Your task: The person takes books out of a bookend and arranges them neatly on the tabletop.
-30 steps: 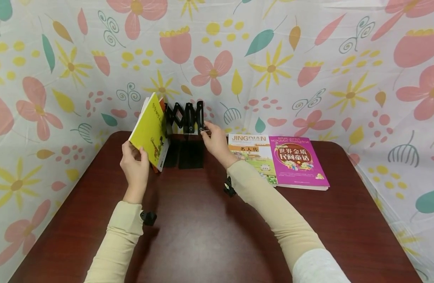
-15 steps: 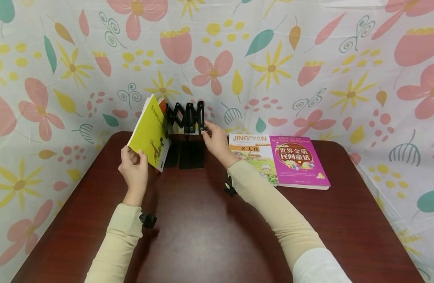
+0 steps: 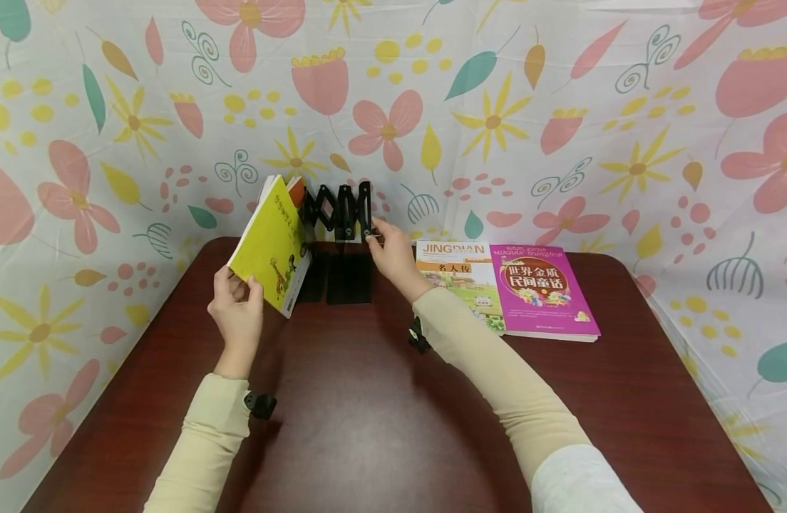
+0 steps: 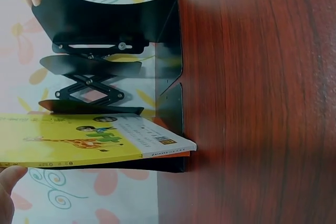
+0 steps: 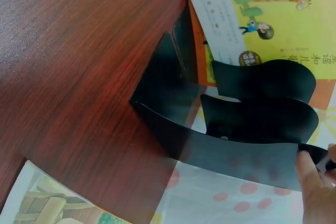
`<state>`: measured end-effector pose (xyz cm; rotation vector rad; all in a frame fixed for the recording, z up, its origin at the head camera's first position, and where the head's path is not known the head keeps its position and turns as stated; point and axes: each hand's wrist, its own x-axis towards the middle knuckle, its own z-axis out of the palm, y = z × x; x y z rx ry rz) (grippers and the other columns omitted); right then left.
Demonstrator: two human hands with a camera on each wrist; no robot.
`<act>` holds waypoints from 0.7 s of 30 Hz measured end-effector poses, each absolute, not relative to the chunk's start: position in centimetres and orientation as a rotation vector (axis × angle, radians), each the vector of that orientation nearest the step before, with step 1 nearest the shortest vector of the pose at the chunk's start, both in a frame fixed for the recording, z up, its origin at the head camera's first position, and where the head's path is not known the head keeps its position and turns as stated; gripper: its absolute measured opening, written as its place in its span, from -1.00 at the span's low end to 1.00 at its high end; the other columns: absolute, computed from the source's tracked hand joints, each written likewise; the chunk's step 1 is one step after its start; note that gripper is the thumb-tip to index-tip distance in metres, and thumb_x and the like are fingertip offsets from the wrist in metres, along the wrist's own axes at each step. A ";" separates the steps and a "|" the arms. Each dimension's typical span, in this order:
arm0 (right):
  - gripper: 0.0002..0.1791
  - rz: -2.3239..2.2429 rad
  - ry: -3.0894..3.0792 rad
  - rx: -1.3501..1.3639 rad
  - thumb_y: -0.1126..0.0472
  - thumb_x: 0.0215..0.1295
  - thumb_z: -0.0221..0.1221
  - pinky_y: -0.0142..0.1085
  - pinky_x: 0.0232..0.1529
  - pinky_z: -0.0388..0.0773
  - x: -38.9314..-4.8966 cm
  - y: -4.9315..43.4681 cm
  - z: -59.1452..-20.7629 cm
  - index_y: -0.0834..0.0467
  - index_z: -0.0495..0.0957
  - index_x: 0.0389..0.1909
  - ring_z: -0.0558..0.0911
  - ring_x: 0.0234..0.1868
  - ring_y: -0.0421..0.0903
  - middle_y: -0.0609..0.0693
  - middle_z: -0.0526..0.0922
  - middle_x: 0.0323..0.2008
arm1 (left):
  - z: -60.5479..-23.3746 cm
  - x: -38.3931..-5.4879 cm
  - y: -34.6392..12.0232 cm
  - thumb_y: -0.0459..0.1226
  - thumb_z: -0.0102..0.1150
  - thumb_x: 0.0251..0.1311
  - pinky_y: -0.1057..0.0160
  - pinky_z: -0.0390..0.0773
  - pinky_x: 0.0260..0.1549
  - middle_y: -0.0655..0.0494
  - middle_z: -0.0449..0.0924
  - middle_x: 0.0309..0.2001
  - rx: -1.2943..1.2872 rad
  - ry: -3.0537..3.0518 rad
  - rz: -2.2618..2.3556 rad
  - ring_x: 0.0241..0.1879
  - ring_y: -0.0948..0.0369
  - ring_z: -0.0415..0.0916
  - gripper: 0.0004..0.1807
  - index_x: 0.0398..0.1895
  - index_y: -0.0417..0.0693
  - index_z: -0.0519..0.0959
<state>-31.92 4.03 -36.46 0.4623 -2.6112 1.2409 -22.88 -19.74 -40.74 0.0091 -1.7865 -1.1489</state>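
My left hand point(image 3: 237, 313) pinches the near edge of a yellow children's book point(image 3: 274, 246) with a giraffe picture. The book stands upright, leaning at the left end of a black expandable bookend point(image 3: 366, 210). An orange-covered book point(image 3: 296, 192) shows just behind the yellow one. With thumb and fingers, my right hand point(image 3: 395, 256) grips the upper edge of the bookend's right end plate. Scissor links point(image 4: 89, 82) and curved divider plates point(image 4: 92, 66) appear between the ends in the left wrist view. The bookend's flat base point(image 3: 348, 279) rests on the table.
Two books lie flat on the right, one white with a landscape cover point(image 3: 464, 281) and one purple point(image 3: 544, 292). The dark red wooden table point(image 3: 368, 413) meets a flower-printed cloth point(image 3: 393, 64) hanging behind it.
My left hand has shifted slightly left and toward me, drawing the yellow book's near edge with it. My right hand stays at the bookend's right end plate.
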 end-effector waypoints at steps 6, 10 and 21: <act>-0.51 1.248 -2.604 0.466 0.24 0.40 0.05 -0.07 0.24 0.39 -32.0 4.0 -36.6 0.28 0.32 0.31 0.40 0.28 0.10 0.22 0.43 0.25 | -40.6 -22.4 -20.1 -0.53 0.10 0.10 0.71 0.42 -0.39 -0.27 0.68 -0.29 -0.007 -1.788 -1.125 -0.33 0.41 0.62 -0.72 -0.08 -0.39 0.48; -0.51 1.275 -2.593 0.468 0.23 0.40 0.05 -0.08 0.22 0.41 -32.1 4.1 -36.5 0.28 0.32 0.31 0.40 0.28 0.09 0.21 0.42 0.26 | -40.5 -22.1 -20.3 -0.52 0.10 0.12 0.72 0.39 -0.46 -0.27 0.68 -0.28 -0.027 -1.802 -1.105 -0.34 0.19 0.65 -0.72 -0.07 -0.39 0.48; -0.50 1.338 -2.634 0.444 0.26 0.38 0.07 -0.12 0.12 0.50 -32.1 4.2 -35.9 0.27 0.32 0.31 0.51 0.16 0.08 0.20 0.46 0.22 | -40.0 -21.4 -20.7 -0.56 0.09 0.07 0.73 0.35 -0.53 -0.31 0.67 -0.27 -0.060 -1.791 -1.126 -0.33 0.75 0.46 -0.70 -0.07 -0.40 0.47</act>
